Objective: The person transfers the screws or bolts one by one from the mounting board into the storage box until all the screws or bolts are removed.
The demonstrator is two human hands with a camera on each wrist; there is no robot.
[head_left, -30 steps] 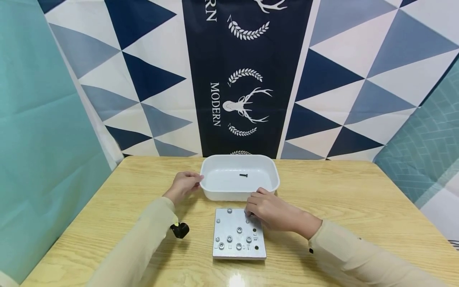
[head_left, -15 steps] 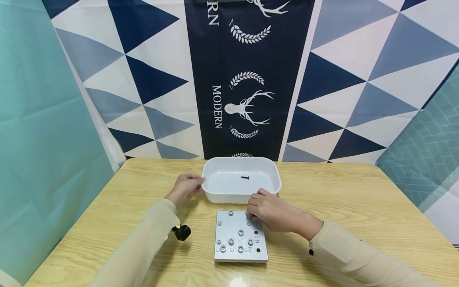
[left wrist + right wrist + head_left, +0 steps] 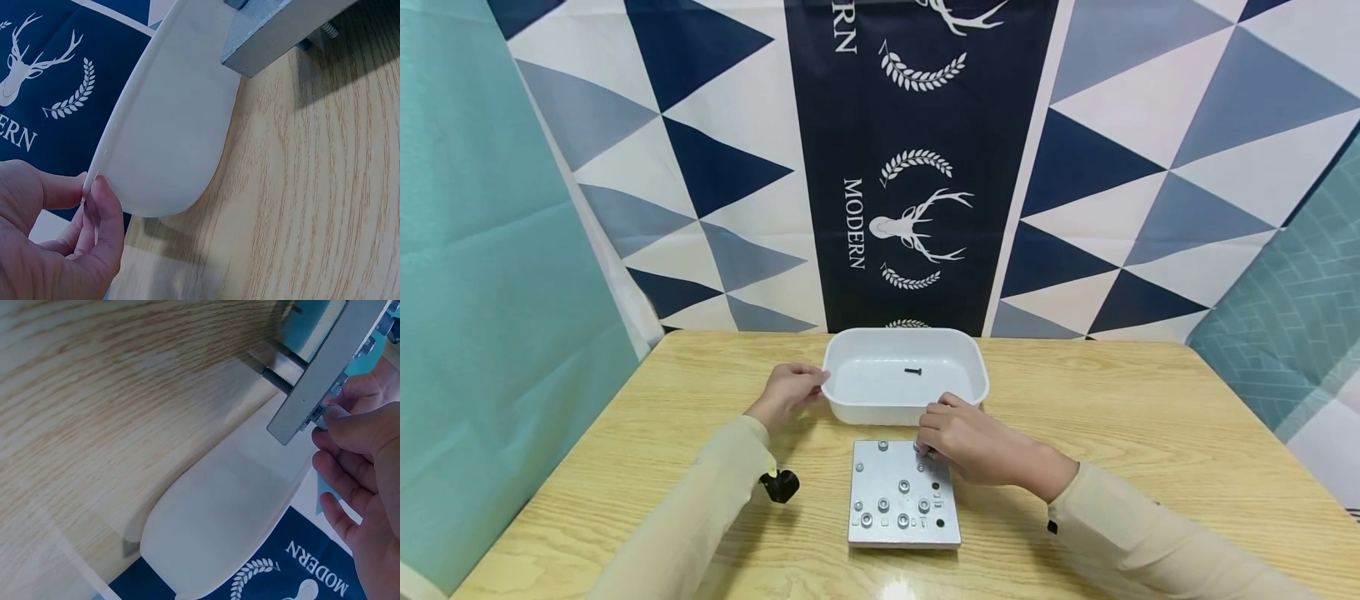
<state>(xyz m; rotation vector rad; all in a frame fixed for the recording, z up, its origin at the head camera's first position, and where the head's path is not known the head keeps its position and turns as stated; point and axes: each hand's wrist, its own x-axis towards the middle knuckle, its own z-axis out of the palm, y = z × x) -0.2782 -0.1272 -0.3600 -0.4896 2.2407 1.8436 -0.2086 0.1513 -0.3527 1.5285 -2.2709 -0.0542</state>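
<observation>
My left hand (image 3: pixel 790 392) pinches the left rim of a white plastic tub (image 3: pixel 880 414) between thumb and fingers; the left wrist view shows this grip close up. A small dark screw (image 3: pixel 913 371) lies inside the tub. In front of the tub stands a silver metal plate (image 3: pixel 880 483) with several socket-head screws in it. At its far right corner, my right hand (image 3: pixel 958 437) pinches a screw head (image 3: pixel 319 414) with thumb and index finger. Threaded screw ends (image 3: pixel 277 381) stick out beneath the plate, which is raised off the table.
Two dark holes in the plate's right side hold no screw, one of them the front hole (image 3: pixel 940 523). A black wrist camera (image 3: pixel 780 486) hangs at the left sleeve. Behind the wooden table (image 3: pixel 1097 400) hangs a patterned cloth (image 3: pixel 917 167).
The head view has shifted slightly, so everything sits a little lower and to the right. Both hands keep their holds, with barely any visible motion of the right fingers.
</observation>
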